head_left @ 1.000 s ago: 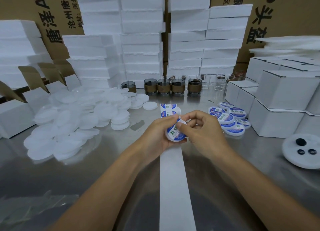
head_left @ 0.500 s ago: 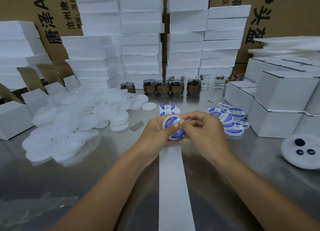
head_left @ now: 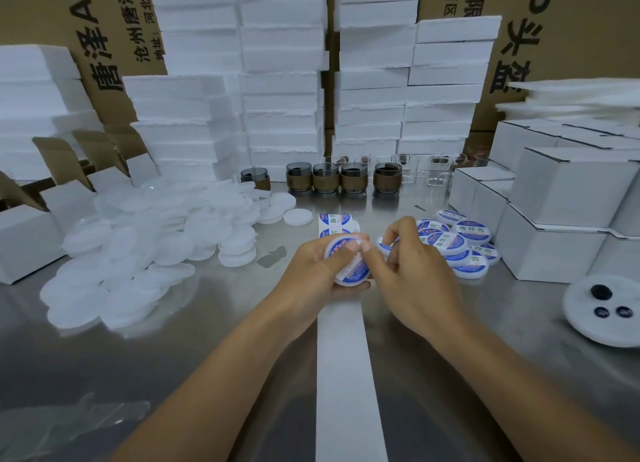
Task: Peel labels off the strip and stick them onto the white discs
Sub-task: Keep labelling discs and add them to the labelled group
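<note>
The left hand (head_left: 311,271) holds a white round plastic disc (head_left: 349,276) above the middle of the steel table (head_left: 207,340), its grip closed around the disc's rim with the face tilted toward the camera. A blue-and-white round label (head_left: 358,271) lies on that face. The right hand (head_left: 415,281) meets it from the right, and its thumb and forefinger pinch the label's upper edge against the disc, the other fingers curled.

Below both hands a white backing strip (head_left: 349,375) runs from the table's near edge straight toward the middle. Its far end, with unpeeled labels (head_left: 337,220) on it, shows just beyond the left hand's fingers.

A loose heap of plain white discs (head_left: 145,246) covers the table's left side. A small pile of labelled discs (head_left: 464,243) lies just beyond the right hand, partly hidden by its fingers.

Along the far edge stand glass cups in brown sleeves (head_left: 325,181) and clear glasses (head_left: 440,170), with stacks of white foam slabs (head_left: 284,80) and printed brown cardboard cartons (head_left: 571,45) behind them. Closed white boxes (head_left: 561,212) are stacked at the right edge, close beside the labelled pile. Open white boxes (head_left: 31,239) sit at the left edge. A white round piece with dark knobs (head_left: 602,309) lies near the right edge, and crumpled clear film (head_left: 69,420) lies at the near left corner.
</note>
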A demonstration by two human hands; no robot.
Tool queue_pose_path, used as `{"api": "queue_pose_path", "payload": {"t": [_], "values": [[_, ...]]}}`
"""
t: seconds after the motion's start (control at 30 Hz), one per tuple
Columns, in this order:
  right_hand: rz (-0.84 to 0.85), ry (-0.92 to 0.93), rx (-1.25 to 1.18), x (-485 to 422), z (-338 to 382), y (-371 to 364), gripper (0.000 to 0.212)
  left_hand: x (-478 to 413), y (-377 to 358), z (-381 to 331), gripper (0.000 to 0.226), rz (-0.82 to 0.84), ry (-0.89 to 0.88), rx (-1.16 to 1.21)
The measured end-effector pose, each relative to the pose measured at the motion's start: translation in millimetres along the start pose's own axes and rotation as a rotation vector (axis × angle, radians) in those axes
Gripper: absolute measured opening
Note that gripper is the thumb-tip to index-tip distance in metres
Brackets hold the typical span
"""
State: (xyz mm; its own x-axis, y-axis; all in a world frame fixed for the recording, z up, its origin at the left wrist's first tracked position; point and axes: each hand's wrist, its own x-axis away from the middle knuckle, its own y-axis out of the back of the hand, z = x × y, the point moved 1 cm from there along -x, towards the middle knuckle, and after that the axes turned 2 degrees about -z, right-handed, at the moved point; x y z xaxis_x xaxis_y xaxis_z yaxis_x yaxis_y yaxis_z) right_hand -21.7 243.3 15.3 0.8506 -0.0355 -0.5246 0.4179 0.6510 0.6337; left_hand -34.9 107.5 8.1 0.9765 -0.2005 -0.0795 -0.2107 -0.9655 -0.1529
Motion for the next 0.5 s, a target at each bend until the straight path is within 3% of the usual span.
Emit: {"api": "queue_pose_path", "payload": {"t": [0.17, 0.23, 0.33, 0.5], "values": [[0.023, -0.208, -0.417, -1.0, 1.6, -7.1, 0.026, -2.5, 1.8, -0.2, 0.031, -0.057, 0.004, 0.045], [0.103, -0.250, -0.586, -1.2, 3.1, -8.2, 0.023, -2.4, 2.5, -0.3, 0.035, -0.055, -0.002, 0.040], [0.204, -0.195, -0.641, -1.6, 3.6, -8.5, 0.023, -1.4, 1.1, -1.0, 0.038, -0.003, -0.019, 0.031], [0.136, -0.176, -0.682, -2.1, 3.8, -6.8, 0.027, -0.2, 2.4, -1.8, 0.034, -0.066, -0.087, -0.048]]}}
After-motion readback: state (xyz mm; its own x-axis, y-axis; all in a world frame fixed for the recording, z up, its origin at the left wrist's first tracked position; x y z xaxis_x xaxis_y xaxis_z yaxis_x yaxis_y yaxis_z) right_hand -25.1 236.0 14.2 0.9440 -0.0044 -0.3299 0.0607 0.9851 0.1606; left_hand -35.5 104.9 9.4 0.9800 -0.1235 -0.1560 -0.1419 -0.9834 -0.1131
